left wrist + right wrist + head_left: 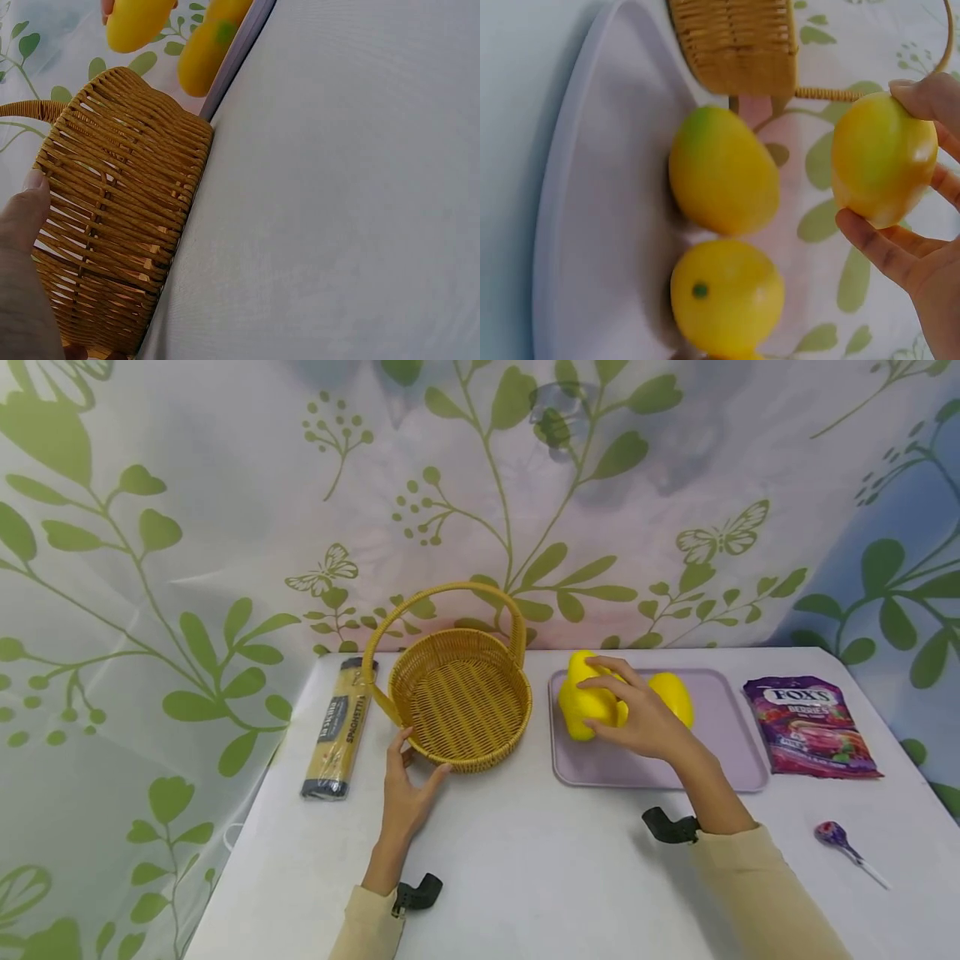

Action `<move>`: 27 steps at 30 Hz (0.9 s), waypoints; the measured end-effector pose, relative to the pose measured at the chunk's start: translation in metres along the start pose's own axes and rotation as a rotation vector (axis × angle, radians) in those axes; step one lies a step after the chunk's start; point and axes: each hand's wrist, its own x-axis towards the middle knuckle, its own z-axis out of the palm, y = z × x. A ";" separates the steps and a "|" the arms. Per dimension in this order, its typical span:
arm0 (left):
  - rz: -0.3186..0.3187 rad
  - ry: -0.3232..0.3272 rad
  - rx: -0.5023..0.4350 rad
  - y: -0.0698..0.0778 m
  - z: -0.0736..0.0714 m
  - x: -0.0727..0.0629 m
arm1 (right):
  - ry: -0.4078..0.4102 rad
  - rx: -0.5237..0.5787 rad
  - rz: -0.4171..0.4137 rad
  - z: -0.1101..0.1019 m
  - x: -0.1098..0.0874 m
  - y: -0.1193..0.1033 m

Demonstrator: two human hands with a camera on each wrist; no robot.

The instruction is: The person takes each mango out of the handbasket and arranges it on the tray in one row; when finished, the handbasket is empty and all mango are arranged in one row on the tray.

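My right hand (637, 714) pinches a yellow mango (885, 160) between thumb and fingers, raised above the mauve tray (723, 760). Below it on the tray lie a mango (724, 172) with a green end and a yellow fruit (727, 296) with a green stem spot. In the head view the held mango overlaps a fruit behind it, so their outlines merge. At the near left side of a wicker basket (465, 693), my left hand (405, 797) holds the wall, thumb at the rim in the left wrist view. The basket's inside shows only its woven bottom.
A pack of spaghetti (337, 731) lies left of the basket, whose tall handle (450, 587) arches over it. Right of the tray are a Fox's candy bag (813, 727) and a wrapped lollipop (851, 853). A leaf-patterned curtain (480, 485) stands behind the white table (525, 860).
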 end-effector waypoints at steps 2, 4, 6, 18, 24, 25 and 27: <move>-0.007 -0.001 -0.002 0.000 0.000 0.000 | 0.011 -0.026 0.002 -0.005 -0.004 0.004; -0.007 -0.004 -0.003 0.000 0.000 0.000 | 0.036 -0.049 0.008 -0.012 -0.008 0.010; -0.002 -0.004 -0.002 0.000 0.000 0.000 | 0.063 -0.069 0.025 -0.021 -0.013 0.016; 0.000 0.002 0.019 -0.001 0.000 0.000 | 0.105 -0.095 0.265 -0.071 -0.050 0.054; -0.009 -0.002 0.027 -0.001 0.000 -0.001 | 0.033 -0.069 0.451 -0.078 -0.065 0.071; -0.010 -0.004 0.027 -0.001 0.000 -0.001 | 0.021 -0.064 0.482 -0.079 -0.067 0.073; -0.011 -0.004 0.026 -0.001 0.000 0.000 | 0.002 -0.070 0.529 -0.080 -0.070 0.076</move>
